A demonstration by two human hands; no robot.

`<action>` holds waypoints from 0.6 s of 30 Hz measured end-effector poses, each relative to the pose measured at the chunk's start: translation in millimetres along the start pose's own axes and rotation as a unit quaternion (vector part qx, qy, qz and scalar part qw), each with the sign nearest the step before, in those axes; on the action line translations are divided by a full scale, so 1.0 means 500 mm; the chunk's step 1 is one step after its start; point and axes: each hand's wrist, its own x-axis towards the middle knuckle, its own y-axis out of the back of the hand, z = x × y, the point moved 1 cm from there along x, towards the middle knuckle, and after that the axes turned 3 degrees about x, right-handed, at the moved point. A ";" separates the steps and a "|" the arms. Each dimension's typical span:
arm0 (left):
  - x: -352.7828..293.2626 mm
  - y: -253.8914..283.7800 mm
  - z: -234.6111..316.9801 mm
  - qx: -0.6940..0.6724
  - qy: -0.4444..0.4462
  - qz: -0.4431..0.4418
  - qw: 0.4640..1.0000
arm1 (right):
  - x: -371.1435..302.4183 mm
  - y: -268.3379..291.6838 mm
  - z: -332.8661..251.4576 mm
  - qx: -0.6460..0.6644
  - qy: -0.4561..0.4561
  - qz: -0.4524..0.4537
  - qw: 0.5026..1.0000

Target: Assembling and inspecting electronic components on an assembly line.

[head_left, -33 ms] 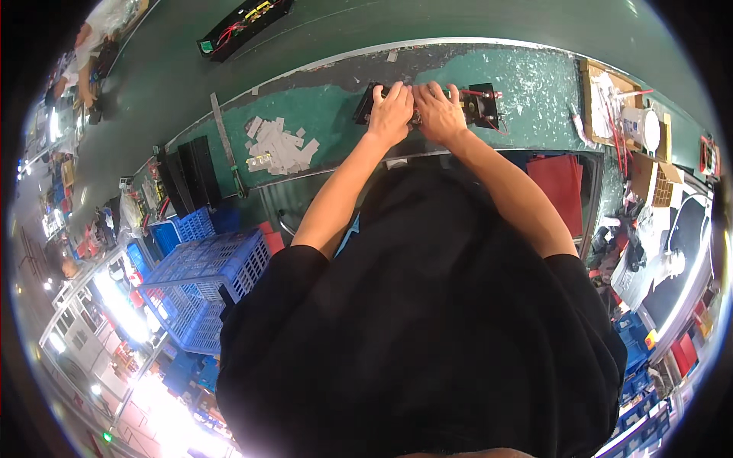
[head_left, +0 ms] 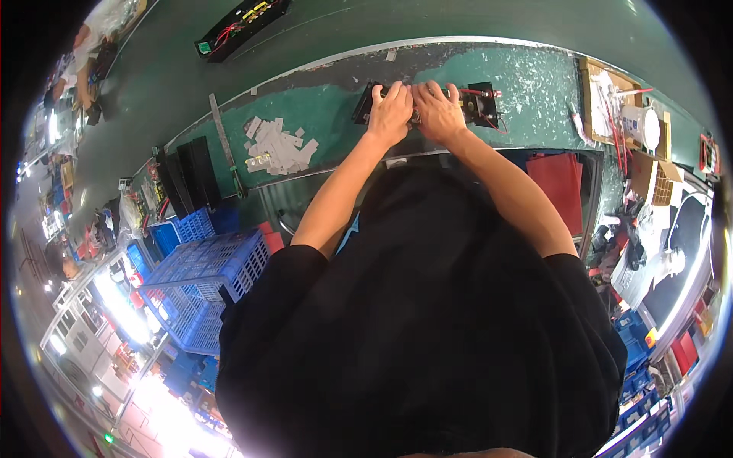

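A black open electronics housing (head_left: 482,93) lies lengthwise on the green bench, its two black ends showing on either side of my hands. Red terminals and thin red wires stick out at its right end. My left hand (head_left: 391,113) curls its fingers over the housing's left half. Right beside it, my right hand (head_left: 439,111) is closed over the middle, the two hands touching or nearly so. What the fingertips press on is hidden beneath them.
Left of my hands lie a pile of small grey strips (head_left: 279,146) and a steel ruler (head_left: 222,131). Another open housing (head_left: 240,29) sits beyond the bench's raised edge. A cardboard tray (head_left: 608,99) stands right, a blue crate (head_left: 206,263) lower left, black panels (head_left: 198,169) nearby.
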 end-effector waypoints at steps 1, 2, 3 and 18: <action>-0.001 0.003 0.002 0.006 0.003 -0.004 1.000 | -0.002 -0.004 -0.001 0.013 0.000 0.010 1.000; -0.002 0.004 0.003 -0.005 0.006 0.015 1.000 | -0.002 -0.007 0.000 0.025 0.001 0.020 0.999; -0.003 0.004 0.004 -0.007 0.004 0.015 1.000 | -0.002 -0.010 0.002 0.025 0.000 0.019 1.000; -0.016 -0.011 0.000 -0.053 -0.006 0.044 0.998 | -0.015 -0.005 0.004 0.013 0.040 0.050 0.998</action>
